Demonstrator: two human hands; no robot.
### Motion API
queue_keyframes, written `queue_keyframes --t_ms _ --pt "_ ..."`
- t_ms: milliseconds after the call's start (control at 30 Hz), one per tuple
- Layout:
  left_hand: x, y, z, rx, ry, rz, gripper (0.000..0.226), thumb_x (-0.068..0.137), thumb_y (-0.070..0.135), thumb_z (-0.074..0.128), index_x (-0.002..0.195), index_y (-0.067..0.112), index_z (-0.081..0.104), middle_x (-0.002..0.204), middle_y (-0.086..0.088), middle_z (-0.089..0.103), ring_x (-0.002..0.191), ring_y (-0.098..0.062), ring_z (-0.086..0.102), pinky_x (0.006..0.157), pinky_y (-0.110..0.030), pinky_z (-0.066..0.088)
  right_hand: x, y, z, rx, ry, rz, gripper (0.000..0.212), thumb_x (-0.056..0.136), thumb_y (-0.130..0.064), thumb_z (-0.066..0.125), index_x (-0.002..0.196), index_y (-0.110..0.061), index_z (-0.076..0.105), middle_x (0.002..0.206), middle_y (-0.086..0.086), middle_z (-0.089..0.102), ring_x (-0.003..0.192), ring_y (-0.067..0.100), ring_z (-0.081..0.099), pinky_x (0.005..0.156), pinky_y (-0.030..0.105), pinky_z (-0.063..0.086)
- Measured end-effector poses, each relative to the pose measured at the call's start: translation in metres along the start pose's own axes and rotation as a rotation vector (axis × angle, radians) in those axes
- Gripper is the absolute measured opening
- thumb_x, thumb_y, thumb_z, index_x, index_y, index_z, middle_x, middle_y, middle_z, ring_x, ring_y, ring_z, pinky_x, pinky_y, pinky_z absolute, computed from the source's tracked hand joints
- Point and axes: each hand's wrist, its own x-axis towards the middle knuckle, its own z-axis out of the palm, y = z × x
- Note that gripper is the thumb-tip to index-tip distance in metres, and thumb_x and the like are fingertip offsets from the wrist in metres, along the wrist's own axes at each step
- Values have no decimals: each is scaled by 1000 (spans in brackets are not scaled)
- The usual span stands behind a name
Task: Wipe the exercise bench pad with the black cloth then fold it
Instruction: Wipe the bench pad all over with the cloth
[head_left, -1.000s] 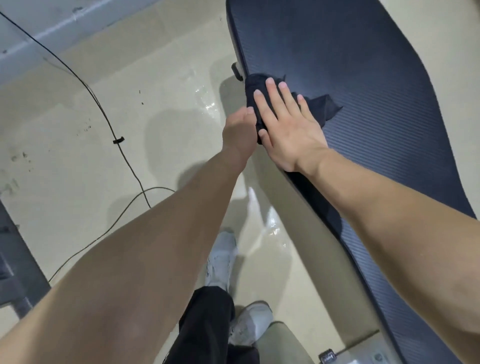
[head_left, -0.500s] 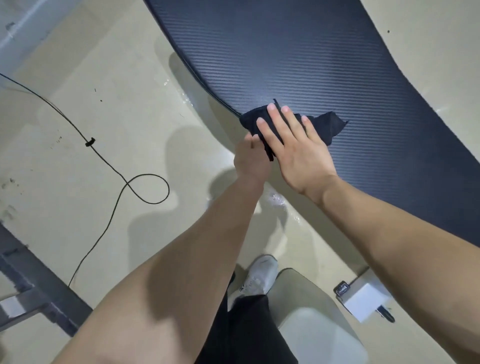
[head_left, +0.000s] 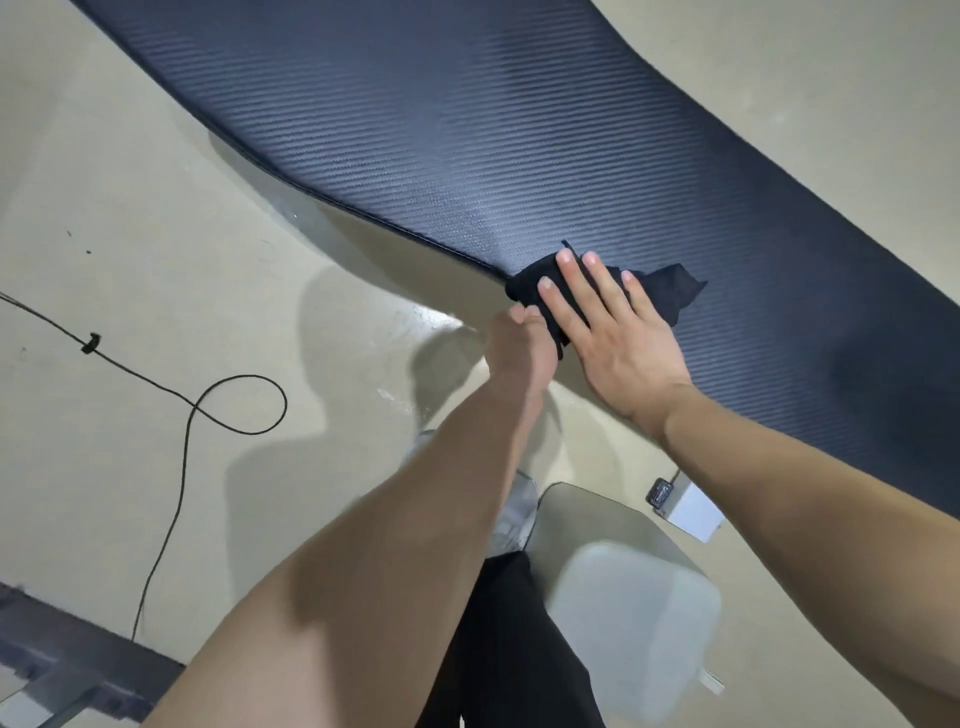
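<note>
Your right hand (head_left: 618, 343) lies flat on the black cloth (head_left: 665, 288). Its fingers (head_left: 576, 275) are straight and slightly spread, pressing the cloth to the bench pad (head_left: 519, 130) just inside the pad's near edge. That hand grips nothing.

The cloth is bunched under your fingers, with one loose corner trailing off on the little-finger side.

Your left hand (head_left: 522, 345) sits against the thumb side of the right. It is curled round the cloth's fold where it drapes over the pad edge, and its fingertips are hidden.

The pad's long axis runs slantwise across your fingers, with broad surface beyond the fingertips towards the thumb side.

Judgement: wiping is in hand and folding is not yet begun.
</note>
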Motion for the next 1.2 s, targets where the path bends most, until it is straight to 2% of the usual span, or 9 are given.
queue_keyframes --t_ms 200,367,467,633,733,800,933,1067,1200 --pt "34 36 -39 -124 126 -48 25 92 22 46 96 7 66 93 -9 70 96 -34 66 99 -49 52 67 -28 -24 -9 35 -56 65 95 -20 9 158 -18 -6 167 9 0 153 31 7 120 50 19" --pt "37 90 -89 396 283 75 32 101 26 52 126 7 50 127 -6 60 118 -21 59 87 -22 42 130 -60 -53 -48 17 -121 68 94 -22 14 158 -20 -10 167 7 -7 154 30 3 121 48 17" --pt "57 100 -115 83 286 50 32 103 25 45 129 6 50 129 -5 59 116 -21 59 90 -23 44 152 -77 -63 -55 21 -113 69 95 -18 18 158 -20 -10 167 7 -7 154 29 2 121 48 17" --pt "70 113 -142 -87 367 117 34 105 22 35 122 5 61 87 0 53 85 -18 50 74 -27 50 178 -101 -78 -39 20 -112 69 93 -13 11 158 -21 -10 167 6 -9 154 28 0 122 47 14" --pt "77 113 -147 -7 416 151 31 105 23 35 77 24 49 70 10 40 62 -10 45 48 -12 35 185 -107 -80 -35 26 -113 70 91 -13 7 158 -22 -10 167 5 -9 154 28 0 122 46 13" --pt "77 105 -145 77 403 168 38 105 22 35 67 25 39 69 9 42 63 -11 47 56 -16 39 183 -106 -76 -49 56 -118 70 92 -13 10 158 -22 -10 167 5 -9 154 27 0 122 46 13" --pt "66 83 -123 95 392 261 34 104 18 38 83 2 60 78 -7 60 85 -35 59 80 -36 47 163 -91 -58 -27 121 -102 71 97 -9 26 158 -21 -7 168 5 -5 154 27 3 122 46 14" --pt "47 51 -78 154 370 329 38 104 15 38 67 23 41 73 5 49 75 -19 47 75 -24 36 115 -51 -33 30 143 -105 69 97 -6 27 159 -21 0 168 6 0 154 28 7 122 47 13" --pt "33 9 -24 128 370 364 39 103 17 39 64 20 37 69 6 46 76 -23 44 74 -29 37 65 -19 -15 61 116 -88 69 95 -10 21 159 -21 -3 168 6 -3 154 29 4 122 49 13"
